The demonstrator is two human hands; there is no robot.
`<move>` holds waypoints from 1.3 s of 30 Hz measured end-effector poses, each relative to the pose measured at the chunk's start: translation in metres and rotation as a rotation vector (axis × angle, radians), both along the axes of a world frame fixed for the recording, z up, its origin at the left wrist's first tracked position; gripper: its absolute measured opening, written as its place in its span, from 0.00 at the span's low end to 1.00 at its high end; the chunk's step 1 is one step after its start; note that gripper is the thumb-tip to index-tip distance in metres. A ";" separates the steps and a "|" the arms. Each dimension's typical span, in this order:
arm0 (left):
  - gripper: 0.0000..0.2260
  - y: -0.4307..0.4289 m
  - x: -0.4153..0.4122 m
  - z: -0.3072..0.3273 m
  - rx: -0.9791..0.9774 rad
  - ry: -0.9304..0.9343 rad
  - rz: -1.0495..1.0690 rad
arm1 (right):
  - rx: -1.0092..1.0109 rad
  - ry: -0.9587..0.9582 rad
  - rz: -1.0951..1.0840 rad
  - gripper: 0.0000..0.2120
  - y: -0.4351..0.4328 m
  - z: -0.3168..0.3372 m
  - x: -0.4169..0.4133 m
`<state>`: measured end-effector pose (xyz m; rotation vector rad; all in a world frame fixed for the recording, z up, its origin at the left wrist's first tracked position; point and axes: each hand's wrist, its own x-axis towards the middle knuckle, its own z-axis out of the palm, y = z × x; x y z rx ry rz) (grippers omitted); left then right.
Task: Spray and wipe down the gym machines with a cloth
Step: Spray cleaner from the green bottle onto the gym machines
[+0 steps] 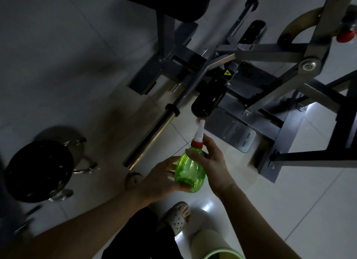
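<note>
Two hands share one green spray bottle, held in the air low over the tiled floor in front of the gym machine. The left hand has its grip wrapped round the bottle's lower body, thumb underneath. The right hand is clamped on the shoulder, with one finger across the green plastic and the thumb up by the red collar. The white nozzle points up and away, its tip just short of the end of a black roller pad on the machine.

This looks like the spraying step, aimed at that pad. A barbell runs diagonally just left of the pad, and a black stool stands well apart on the left.

No cloth shows in view, so wiping is not yet possible. The next move probably calls for working the sprayer while the nozzle stays on the pad, then freeing one hand to fetch a cloth.
</note>
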<state>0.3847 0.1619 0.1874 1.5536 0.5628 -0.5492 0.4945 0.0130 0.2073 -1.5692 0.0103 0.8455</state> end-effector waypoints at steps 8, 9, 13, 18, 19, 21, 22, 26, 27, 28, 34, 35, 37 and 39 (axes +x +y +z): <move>0.35 0.042 -0.047 0.010 0.133 -0.103 0.215 | 0.097 -0.060 0.149 0.30 0.052 0.039 -0.008; 0.35 0.049 -0.052 0.009 0.160 -0.125 0.243 | 0.102 -0.080 0.152 0.28 0.062 0.045 -0.008; 0.38 0.083 -0.072 -0.003 0.316 -0.134 0.269 | 0.054 -0.168 0.160 0.17 0.106 0.057 -0.009; 0.35 0.135 -0.093 -0.005 0.414 -0.135 0.299 | -0.013 -0.136 0.159 0.08 0.164 0.060 -0.021; 0.35 0.146 -0.099 -0.006 0.431 -0.147 0.284 | -0.036 -0.117 0.161 0.06 0.175 0.060 -0.025; 0.34 0.168 -0.109 -0.006 0.497 -0.181 0.222 | -0.102 -0.082 0.152 0.04 0.196 0.059 -0.032; 0.34 0.178 -0.113 -0.007 0.542 -0.210 0.193 | -0.140 -0.072 0.147 0.05 0.206 0.059 -0.035; 0.36 0.208 -0.123 -0.014 0.692 -0.318 0.097 | -0.252 -0.051 0.149 0.05 0.226 0.061 -0.048; 0.36 0.212 -0.125 -0.015 0.714 -0.330 0.065 | -0.271 -0.048 0.146 0.07 0.226 0.061 -0.052; 0.36 0.214 -0.128 -0.017 0.730 -0.342 0.030 | -0.287 -0.048 0.141 0.07 0.223 0.062 -0.057; 0.37 0.194 -0.131 -0.029 0.730 -0.382 -0.219 | -0.368 -0.082 -0.076 0.05 0.165 0.053 -0.104; 0.37 0.186 -0.130 -0.032 0.710 -0.376 -0.285 | -0.380 -0.077 -0.139 0.05 0.150 0.049 -0.115; 0.34 0.168 -0.126 -0.036 0.633 -0.344 -0.404 | -0.411 -0.055 -0.243 0.06 0.120 0.039 -0.139; 0.29 0.144 -0.119 -0.038 0.516 -0.240 -0.469 | -0.451 -0.031 -0.329 0.07 0.089 0.024 -0.164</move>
